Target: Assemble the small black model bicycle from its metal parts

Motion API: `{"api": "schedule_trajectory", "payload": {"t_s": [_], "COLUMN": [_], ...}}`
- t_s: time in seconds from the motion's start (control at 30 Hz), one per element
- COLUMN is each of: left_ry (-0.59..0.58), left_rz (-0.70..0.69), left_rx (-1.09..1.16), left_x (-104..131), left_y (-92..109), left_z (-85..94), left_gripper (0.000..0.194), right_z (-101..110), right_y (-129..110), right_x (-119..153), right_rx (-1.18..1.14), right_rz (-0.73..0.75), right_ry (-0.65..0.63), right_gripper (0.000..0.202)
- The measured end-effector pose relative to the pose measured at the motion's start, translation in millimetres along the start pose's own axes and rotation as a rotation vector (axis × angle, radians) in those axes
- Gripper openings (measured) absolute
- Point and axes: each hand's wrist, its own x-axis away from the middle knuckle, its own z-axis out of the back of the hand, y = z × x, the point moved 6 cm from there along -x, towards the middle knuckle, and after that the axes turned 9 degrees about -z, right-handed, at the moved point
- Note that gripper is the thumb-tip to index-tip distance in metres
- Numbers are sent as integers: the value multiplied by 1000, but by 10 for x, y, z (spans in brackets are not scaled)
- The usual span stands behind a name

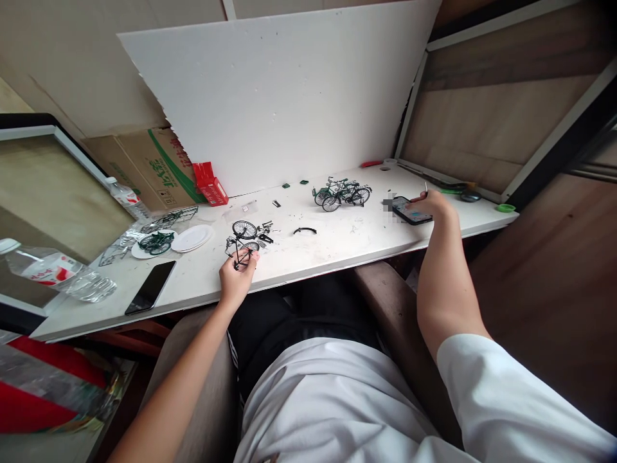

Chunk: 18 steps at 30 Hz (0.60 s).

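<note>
Near the table's front edge, my left hand is closed round a black model bicycle frame, tilted above the table. Beside it lie a small spoked wheel and several small black parts. A curved black piece rests further right. My right hand reaches over a smartphone with a lit screen, a finger at its glass. A thin stick-like tool pokes up from that hand; its kind is too small to tell. Assembled model bicycles stand between the hands.
At left are a dark phone, a lying water bottle, white plates and a green model bicycle. A cardboard box, red box and white board stand behind. A green cap sits far right.
</note>
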Motion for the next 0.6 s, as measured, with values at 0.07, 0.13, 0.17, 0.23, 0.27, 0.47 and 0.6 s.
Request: {"api": "schedule_trajectory", "payload": {"t_s": [0.07,0.13,0.17,0.23,0.27,0.47,0.6], "left_ry": [-2,-2,-3,-5,-6,-2,-2], "left_rz": [7,7,6,3,3,6,24], "left_rx": [-2,-9,-10,-4,-1,-8,-2], "left_x": [-1,-2,-3,-2,-2,2,10], "left_y": [-8,-12,-11,-5,-2,32,76], "left_z": [2,5,6,5,4,0,-5], "left_gripper": [51,51,50,50,50,49,50], "right_z": [20,44,52,61,63,43,12], "right_y": [14,18,16,7,2,22,34], "right_x": [29,49,56,67,71,59,8], "right_rx": [-32,-56,-66,-79,-83,-104,-138], "right_rz": [-65,-99,-107,-112,-111,-102,-17], "right_ry": [-23,-28,-29,-33,-33,-25,6], "right_gripper": [35,24,22,20,21,30,44]}}
